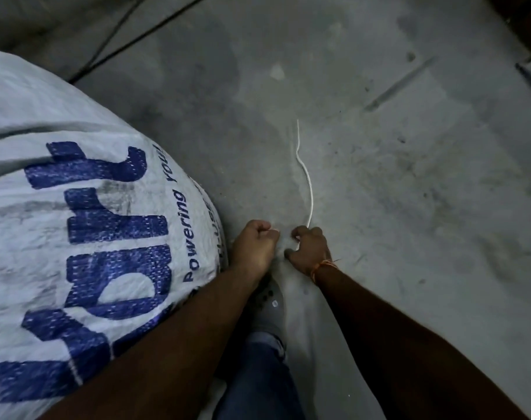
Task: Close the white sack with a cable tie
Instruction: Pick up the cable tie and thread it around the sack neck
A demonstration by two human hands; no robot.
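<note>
Nearest the viewer, a leg in blue trousers (259, 380) and a grey perforated shoe (271, 301) stand on the concrete floor (409, 183), partly hidden by the person's two forearms, which reach forward from the bottom edge.

Left hand (255, 245): fingers curled into a tight fist just beside the lower right edge of the white sack (76, 207), with a short white end of the cable tie (307, 177) showing at the knuckles. Whether gathered sack fabric lies inside the fist cannot be told.

Right hand (308, 248): fingers curled, thumb and forefinger pinching the cable tie where it meets the hand; an orange thread band (323, 266) circles the wrist. The two hands sit close together, with a narrow gap between them.

The cable tie rises from the right hand as a thin white strip, curving away over the floor.

The bulging white sack fills the left side, printed with large blue letters.

Farthest off, dark cables (130, 40) cross the floor at upper left.
</note>
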